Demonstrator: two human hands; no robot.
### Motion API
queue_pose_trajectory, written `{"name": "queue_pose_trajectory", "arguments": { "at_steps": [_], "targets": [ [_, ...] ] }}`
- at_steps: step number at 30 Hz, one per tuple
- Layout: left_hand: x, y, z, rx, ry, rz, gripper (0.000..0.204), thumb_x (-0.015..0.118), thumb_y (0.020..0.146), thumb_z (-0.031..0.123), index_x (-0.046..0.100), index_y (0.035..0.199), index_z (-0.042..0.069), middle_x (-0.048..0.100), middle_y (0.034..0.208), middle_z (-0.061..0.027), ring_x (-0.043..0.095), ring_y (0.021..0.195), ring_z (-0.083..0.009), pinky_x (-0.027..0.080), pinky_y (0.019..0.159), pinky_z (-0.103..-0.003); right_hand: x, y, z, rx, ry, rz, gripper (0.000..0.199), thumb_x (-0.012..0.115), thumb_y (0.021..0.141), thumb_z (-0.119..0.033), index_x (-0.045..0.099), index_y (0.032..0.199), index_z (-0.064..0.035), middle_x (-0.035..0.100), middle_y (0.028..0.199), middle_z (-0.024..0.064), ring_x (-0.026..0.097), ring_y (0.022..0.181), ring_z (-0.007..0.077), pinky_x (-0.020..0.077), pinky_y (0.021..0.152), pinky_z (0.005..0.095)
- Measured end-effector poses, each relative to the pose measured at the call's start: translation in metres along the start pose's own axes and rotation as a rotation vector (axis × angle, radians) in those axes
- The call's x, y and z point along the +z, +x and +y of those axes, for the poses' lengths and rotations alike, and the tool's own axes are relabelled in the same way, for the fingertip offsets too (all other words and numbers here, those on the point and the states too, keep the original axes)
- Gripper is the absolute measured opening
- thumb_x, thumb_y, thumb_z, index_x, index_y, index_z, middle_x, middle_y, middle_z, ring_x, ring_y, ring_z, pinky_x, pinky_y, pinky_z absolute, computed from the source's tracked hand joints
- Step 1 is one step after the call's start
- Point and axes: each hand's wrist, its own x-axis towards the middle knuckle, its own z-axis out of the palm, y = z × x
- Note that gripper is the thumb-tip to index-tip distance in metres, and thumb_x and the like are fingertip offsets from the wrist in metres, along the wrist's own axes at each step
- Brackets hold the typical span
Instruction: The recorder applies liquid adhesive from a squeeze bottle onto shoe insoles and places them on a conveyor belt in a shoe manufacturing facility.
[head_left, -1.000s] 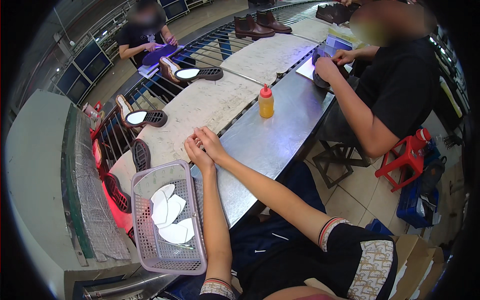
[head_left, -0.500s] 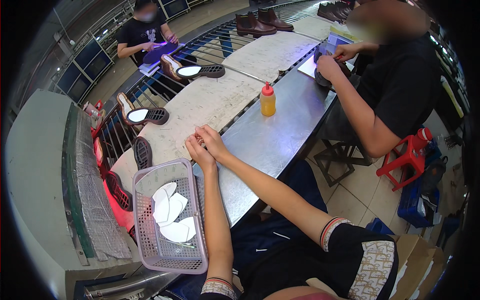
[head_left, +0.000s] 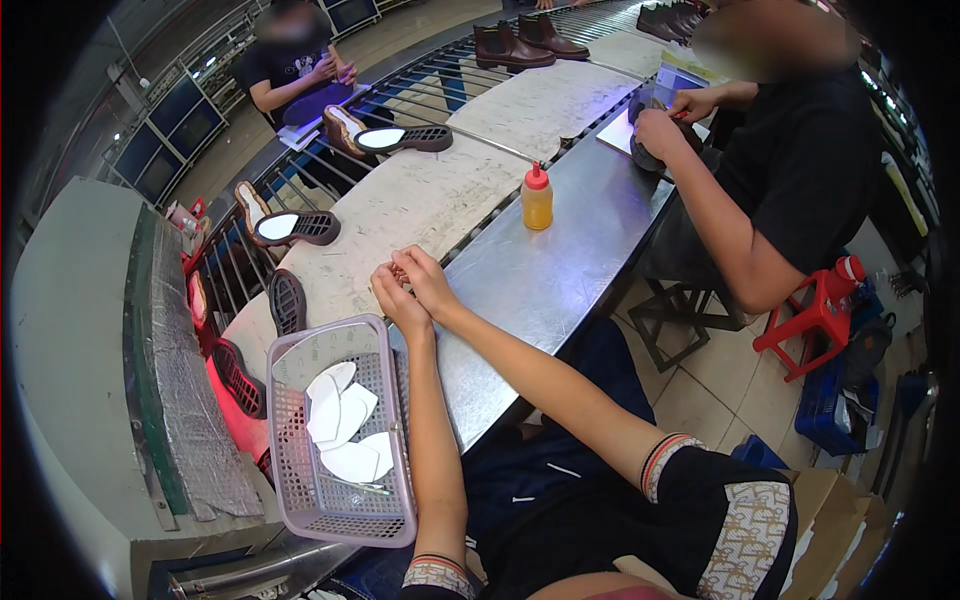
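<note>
My left hand and my right hand meet over the near edge of the pale conveyor belt, beside the metal table. Their fingers are curled in and touch each other; whatever lies between them, if anything, is hidden. Left of my left forearm stands a grey plastic basket holding several white cut pieces. Beyond its far rim lies a dark shoe sole. A squeeze bottle with a red cap and yellow liquid stands upright on the table, ahead and to the right of my hands.
Soles with white tops and brown uppers lie along the belt's left side. Brown ankle boots stand farther off. A co-worker sits at right, handling a dark shoe; another person works across the belt. A red stool stands at right.
My hands have stayed together in the same place. The person across the belt has lifted their hands off the dark sole. Another person's hands have come into view at the far top edge.
</note>
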Motion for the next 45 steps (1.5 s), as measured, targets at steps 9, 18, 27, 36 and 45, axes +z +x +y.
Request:
{"name": "queue_pose_trajectory", "arguments": {
  "at_steps": [9,18,27,36,45],
  "targets": [
    [-0.001,-0.001,0.005,-0.003,-0.036,-0.013,0.039,0.038,0.105,0.034,0.056,0.106,0.000,0.061,0.097,-0.0095,0.058,0.087,-0.0161,0.047,0.080,-0.030,0.002,-0.002,-0.002,-0.004,-0.001,-0.004,0.028,0.055,0.098,-0.029,0.060,0.091,-0.0022,0.064,0.082,0.0057,0.059,0.073,0.0104,0.0490,0.065,0.0251],
    [-0.007,0.002,-0.001,-0.003,0.025,-0.027,0.042,0.036,0.105,0.039,0.054,0.110,0.001,0.063,0.099,-0.0103,0.060,0.090,-0.0175,0.047,0.084,-0.031,0.005,-0.004,-0.003,0.011,-0.046,-0.011,0.030,0.056,0.098,-0.031,0.061,0.093,-0.0014,0.065,0.083,0.0062,0.060,0.074,0.0113,0.0493,0.066,0.0258],
    [-0.008,0.000,-0.003,0.026,0.081,0.026,0.044,0.038,0.104,0.041,0.052,0.114,0.001,0.059,0.105,-0.0118,0.057,0.095,-0.0194,0.046,0.085,-0.032,0.008,-0.005,-0.004,0.009,-0.054,-0.063,0.030,0.058,0.097,-0.031,0.060,0.095,-0.0008,0.062,0.083,0.0063,0.057,0.076,0.0117,0.0474,0.069,0.0262],
    [-0.013,0.002,0.002,0.141,0.202,0.019,0.042,0.042,0.102,0.035,0.055,0.112,-0.003,0.055,0.111,-0.0190,0.055,0.101,-0.0293,0.043,0.089,-0.039,0.009,-0.004,0.000,-0.015,-0.084,-0.110,0.028,0.055,0.099,-0.029,0.060,0.099,-0.0017,0.062,0.089,0.0046,0.057,0.082,0.0097,0.0468,0.072,0.0241],
    [-0.014,0.001,0.006,0.178,0.236,0.018,0.043,0.043,0.102,0.036,0.055,0.113,-0.004,0.055,0.111,-0.0195,0.055,0.101,-0.0301,0.043,0.089,-0.039,0.008,-0.005,0.001,-0.003,-0.051,-0.132,0.028,0.053,0.100,-0.029,0.059,0.100,-0.0023,0.061,0.089,0.0035,0.056,0.083,0.0085,0.0464,0.073,0.0224]
  ]
}}
